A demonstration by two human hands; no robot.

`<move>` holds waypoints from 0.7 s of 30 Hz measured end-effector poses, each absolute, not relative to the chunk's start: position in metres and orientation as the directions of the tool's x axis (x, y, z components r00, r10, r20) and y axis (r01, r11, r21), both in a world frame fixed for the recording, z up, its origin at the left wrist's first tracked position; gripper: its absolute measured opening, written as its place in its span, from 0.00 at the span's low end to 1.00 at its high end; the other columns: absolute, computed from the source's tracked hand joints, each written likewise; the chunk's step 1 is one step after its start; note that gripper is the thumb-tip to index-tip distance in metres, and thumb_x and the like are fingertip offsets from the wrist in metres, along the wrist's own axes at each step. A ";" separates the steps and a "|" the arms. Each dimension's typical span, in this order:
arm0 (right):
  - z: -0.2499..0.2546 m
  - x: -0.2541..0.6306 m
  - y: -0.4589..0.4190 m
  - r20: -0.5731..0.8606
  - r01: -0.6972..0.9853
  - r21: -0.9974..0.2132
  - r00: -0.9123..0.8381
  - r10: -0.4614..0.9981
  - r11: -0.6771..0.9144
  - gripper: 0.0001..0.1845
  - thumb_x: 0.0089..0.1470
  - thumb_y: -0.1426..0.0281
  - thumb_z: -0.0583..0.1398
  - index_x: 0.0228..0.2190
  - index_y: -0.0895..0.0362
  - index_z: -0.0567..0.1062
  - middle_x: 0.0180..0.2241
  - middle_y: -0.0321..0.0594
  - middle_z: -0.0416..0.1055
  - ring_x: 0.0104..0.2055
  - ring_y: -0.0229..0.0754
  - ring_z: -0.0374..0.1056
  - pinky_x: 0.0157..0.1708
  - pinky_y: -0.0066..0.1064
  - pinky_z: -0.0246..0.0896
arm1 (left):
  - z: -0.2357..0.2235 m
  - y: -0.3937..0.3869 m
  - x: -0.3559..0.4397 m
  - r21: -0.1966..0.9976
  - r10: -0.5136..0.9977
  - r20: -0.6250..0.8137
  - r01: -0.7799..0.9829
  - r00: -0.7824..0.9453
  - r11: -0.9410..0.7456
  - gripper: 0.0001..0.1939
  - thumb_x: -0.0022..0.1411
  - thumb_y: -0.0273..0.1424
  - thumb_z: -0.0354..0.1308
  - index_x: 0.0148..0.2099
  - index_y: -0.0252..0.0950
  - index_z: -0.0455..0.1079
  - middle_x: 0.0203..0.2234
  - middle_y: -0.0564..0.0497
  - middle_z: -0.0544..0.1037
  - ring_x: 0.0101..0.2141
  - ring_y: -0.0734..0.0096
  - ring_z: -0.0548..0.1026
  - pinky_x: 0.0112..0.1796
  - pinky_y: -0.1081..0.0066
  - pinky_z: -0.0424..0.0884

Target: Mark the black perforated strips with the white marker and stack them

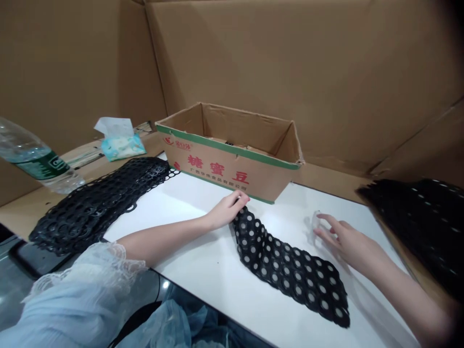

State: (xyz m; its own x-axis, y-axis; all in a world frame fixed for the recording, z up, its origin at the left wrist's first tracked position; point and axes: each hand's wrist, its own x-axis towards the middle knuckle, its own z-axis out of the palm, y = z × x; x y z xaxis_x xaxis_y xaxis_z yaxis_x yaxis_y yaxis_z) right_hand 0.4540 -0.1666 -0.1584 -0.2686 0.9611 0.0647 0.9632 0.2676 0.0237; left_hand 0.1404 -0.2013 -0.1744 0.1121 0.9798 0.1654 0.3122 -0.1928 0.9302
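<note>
A black rubbery sheet with rows of round, light-coloured spots lies bent across the white tabletop. The fingers of my left hand are closed on its far left end, close to the front of the cardboard box. To the right of the sheet, my right hand is raised a little over the table. Between its thumb and forefinger is a small clear piece, which looks like plastic; its exact kind is hard to make out.
An open cardboard box with red lettering stands at the back. On the left lie a pile of black ring-patterned sheets, a tilted water bottle and a tissue pack. More black sheets are stacked at the right. Cardboard walls surround the table.
</note>
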 end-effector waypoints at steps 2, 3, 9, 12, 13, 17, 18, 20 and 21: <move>-0.172 0.450 -0.152 -0.009 0.974 0.041 -0.222 0.975 0.223 0.29 0.51 0.48 0.42 0.44 0.54 0.64 0.31 0.48 0.69 0.25 0.48 0.68 0.22 0.35 0.57 | -0.169 -0.203 0.139 0.883 0.973 0.197 0.408 0.122 -0.231 0.19 0.59 0.46 0.43 0.40 0.37 0.64 0.32 0.51 0.73 0.34 0.69 0.69 0.39 0.69 0.62; -0.178 0.451 -0.147 -0.041 0.977 0.039 -0.206 0.978 0.207 0.30 0.51 0.48 0.41 0.42 0.57 0.64 0.31 0.50 0.69 0.26 0.49 0.68 0.22 0.35 0.56 | -0.166 -0.204 0.139 0.871 0.971 0.200 0.430 0.131 -0.238 0.18 0.58 0.46 0.45 0.39 0.37 0.65 0.33 0.51 0.73 0.35 0.69 0.69 0.40 0.69 0.62; -0.197 0.465 -0.131 -0.101 0.971 -0.045 -0.239 0.966 0.235 0.19 0.53 0.62 0.45 0.43 0.59 0.59 0.26 0.46 0.68 0.25 0.47 0.67 0.26 0.34 0.57 | -0.154 -0.203 0.131 0.990 0.928 -0.060 0.139 0.367 0.009 0.19 0.53 0.42 0.54 0.44 0.36 0.65 0.35 0.49 0.72 0.37 0.69 0.70 0.41 0.69 0.64; -0.193 0.466 -0.132 -0.106 0.951 -0.086 -0.304 0.947 0.295 0.17 0.51 0.69 0.45 0.43 0.56 0.61 0.24 0.44 0.68 0.25 0.45 0.66 0.29 0.35 0.58 | -0.158 -0.194 0.119 0.984 0.786 -0.179 0.092 0.592 0.154 0.24 0.49 0.35 0.60 0.49 0.38 0.64 0.39 0.49 0.72 0.38 0.69 0.70 0.40 0.70 0.65; -0.190 0.465 -0.133 -0.098 0.949 -0.124 -0.303 0.948 0.291 0.15 0.50 0.70 0.45 0.41 0.55 0.62 0.23 0.43 0.68 0.24 0.44 0.66 0.29 0.35 0.58 | -0.160 -0.191 0.115 0.974 0.754 -0.227 0.154 0.616 0.168 0.24 0.47 0.34 0.61 0.48 0.38 0.65 0.39 0.49 0.72 0.38 0.69 0.71 0.40 0.70 0.65; -0.176 0.453 -0.147 -0.070 0.858 -0.488 -0.220 0.973 0.159 0.13 0.52 0.63 0.48 0.36 0.55 0.65 0.27 0.42 0.72 0.26 0.42 0.67 0.31 0.35 0.61 | -0.169 -0.178 0.099 0.906 0.759 -0.342 0.409 0.554 0.109 0.12 0.48 0.36 0.59 0.34 0.33 0.72 0.30 0.50 0.75 0.32 0.70 0.71 0.36 0.71 0.65; -0.173 0.448 -0.154 -0.071 0.788 -0.599 -0.233 0.970 0.145 0.15 0.51 0.60 0.50 0.37 0.55 0.65 0.32 0.44 0.72 0.29 0.43 0.69 0.32 0.34 0.62 | -0.169 -0.177 0.095 0.896 0.766 -0.343 0.435 0.544 0.092 0.12 0.48 0.36 0.59 0.31 0.32 0.72 0.27 0.51 0.75 0.30 0.71 0.70 0.35 0.72 0.64; -0.169 0.436 -0.173 -0.072 0.677 -0.715 -0.316 0.946 0.172 0.20 0.47 0.56 0.55 0.39 0.55 0.62 0.39 0.45 0.71 0.38 0.44 0.69 0.37 0.33 0.63 | -0.167 -0.177 0.089 0.888 0.766 -0.331 0.457 0.551 0.056 0.12 0.49 0.37 0.58 0.30 0.32 0.71 0.25 0.53 0.74 0.28 0.72 0.69 0.33 0.73 0.63; -0.169 0.430 -0.183 -0.055 0.676 -0.713 -0.321 0.945 0.188 0.21 0.45 0.56 0.57 0.38 0.54 0.61 0.39 0.44 0.71 0.39 0.44 0.68 0.37 0.33 0.63 | -0.165 -0.178 0.086 0.887 0.754 -0.327 0.460 0.569 0.037 0.11 0.48 0.37 0.59 0.31 0.33 0.71 0.26 0.53 0.73 0.29 0.73 0.68 0.33 0.74 0.63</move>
